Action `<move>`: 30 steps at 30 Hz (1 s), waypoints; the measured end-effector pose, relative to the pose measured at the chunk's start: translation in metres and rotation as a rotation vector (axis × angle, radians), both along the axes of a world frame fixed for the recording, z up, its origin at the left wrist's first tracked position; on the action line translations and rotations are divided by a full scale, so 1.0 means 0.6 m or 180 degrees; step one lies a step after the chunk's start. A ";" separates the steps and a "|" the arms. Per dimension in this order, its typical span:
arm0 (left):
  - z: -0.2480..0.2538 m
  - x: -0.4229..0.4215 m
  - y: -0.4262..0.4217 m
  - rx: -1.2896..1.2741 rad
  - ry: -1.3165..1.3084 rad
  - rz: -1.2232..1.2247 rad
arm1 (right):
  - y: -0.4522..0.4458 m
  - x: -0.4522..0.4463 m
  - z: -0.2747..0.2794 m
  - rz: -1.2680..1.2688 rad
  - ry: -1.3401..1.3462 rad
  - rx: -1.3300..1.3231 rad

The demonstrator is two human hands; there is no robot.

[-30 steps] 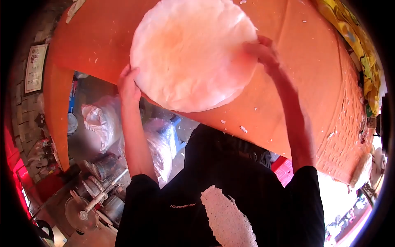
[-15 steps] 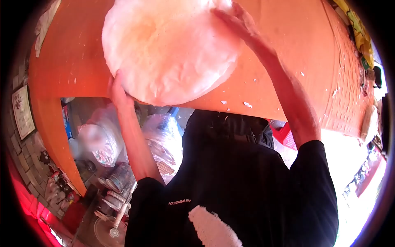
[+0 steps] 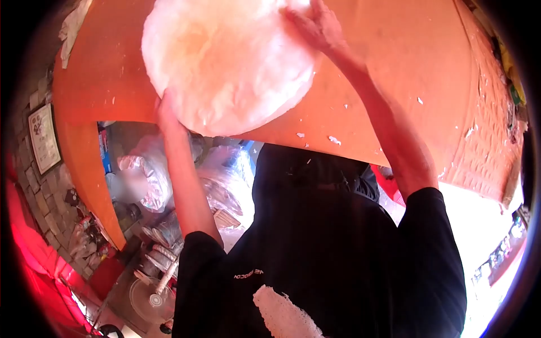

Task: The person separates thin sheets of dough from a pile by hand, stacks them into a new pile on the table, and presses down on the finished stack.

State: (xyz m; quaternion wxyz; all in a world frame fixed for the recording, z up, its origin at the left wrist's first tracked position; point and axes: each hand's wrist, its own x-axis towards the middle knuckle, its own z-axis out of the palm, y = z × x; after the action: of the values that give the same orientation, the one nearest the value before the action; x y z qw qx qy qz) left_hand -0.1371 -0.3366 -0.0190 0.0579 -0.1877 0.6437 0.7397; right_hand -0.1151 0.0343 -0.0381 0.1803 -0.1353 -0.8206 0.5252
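A large round white fluffy pad (image 3: 225, 62) lies over the orange table (image 3: 394, 67), its near edge by the table's front edge. My left hand (image 3: 169, 112) grips the pad's lower left rim, with the thumb on top and the other fingers hidden beneath. My right hand (image 3: 318, 25) is at the pad's upper right edge, with fingers reaching over its surface; whether they pinch it is hard to make out in the glare.
Plastic-wrapped bundles (image 3: 228, 174) sit below the table at the left. A framed sheet (image 3: 44, 138) stands by woven matting. Round metal parts (image 3: 153, 298) lie at the lower left. Small white scraps (image 3: 334, 139) dot the tabletop.
The pad and both hands have shifted left in the view, and my right hand has moved up along the pad's edge. The view itself has also turned.
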 end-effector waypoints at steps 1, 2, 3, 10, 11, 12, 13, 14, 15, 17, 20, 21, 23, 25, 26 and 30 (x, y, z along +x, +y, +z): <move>0.000 -0.003 -0.006 0.0085 0.0023 -0.0078 | 0.006 -0.005 0.003 0.0340 0.0031 -0.0691; -0.001 -0.002 -0.014 0.0080 0.0047 -0.0039 | 0.010 -0.006 0.006 0.0457 -0.0265 -0.1271; 0.000 0.000 -0.012 0.0079 0.0038 -0.0064 | 0.025 0.007 0.041 0.1128 0.0064 -0.1726; -0.027 -0.013 -0.025 0.0350 0.0045 0.0077 | -0.045 0.064 0.018 -0.0232 -0.0605 -0.1891; -0.036 -0.011 -0.026 0.0318 -0.0010 0.0089 | -0.043 0.062 0.007 -0.0314 -0.0638 -0.2160; -0.041 -0.010 -0.024 0.0300 -0.0055 0.0109 | -0.042 0.062 0.016 -0.0383 -0.0811 -0.2354; -0.041 -0.006 -0.022 0.0392 -0.0013 0.0201 | -0.030 0.068 0.003 -0.0329 -0.0962 -0.2260; -0.036 -0.002 -0.017 0.0181 0.0102 0.0180 | -0.017 0.073 -0.021 -0.0332 -0.0931 -0.2084; -0.030 -0.002 -0.011 -0.0031 0.0209 0.0171 | -0.004 0.077 -0.029 -0.0391 -0.1101 -0.1699; 0.002 -0.003 0.000 0.0179 0.0161 0.0203 | 0.033 0.090 -0.041 -0.0322 -0.1134 -0.1966; 0.030 -0.008 -0.003 0.0209 0.0356 0.0023 | 0.021 0.034 0.084 -0.0420 -0.1002 -0.0581; 0.028 -0.008 -0.002 0.0287 0.0394 0.0124 | 0.026 0.001 0.106 -0.0308 -0.0755 -0.0134; 0.006 -0.004 -0.009 -0.0197 0.0400 0.0058 | -0.019 -0.078 0.189 0.0283 -0.0535 0.1731; 0.001 -0.002 -0.013 -0.0992 0.0327 -0.0089 | -0.102 -0.164 0.248 0.0923 -0.0347 0.2781; 0.008 -0.004 -0.014 -0.0963 0.0294 -0.0032 | -0.138 -0.205 0.258 0.1255 -0.0159 0.2990; 0.009 -0.004 -0.014 -0.1433 0.0412 -0.0152 | -0.205 -0.353 0.197 0.2005 0.0099 0.3293</move>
State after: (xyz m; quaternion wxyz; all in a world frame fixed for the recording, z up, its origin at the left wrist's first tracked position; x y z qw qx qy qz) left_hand -0.1392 -0.3447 -0.0136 -0.0094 -0.1327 0.7990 0.5864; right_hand -0.3269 -0.0887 0.0803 0.0705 0.2272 -0.9673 0.0881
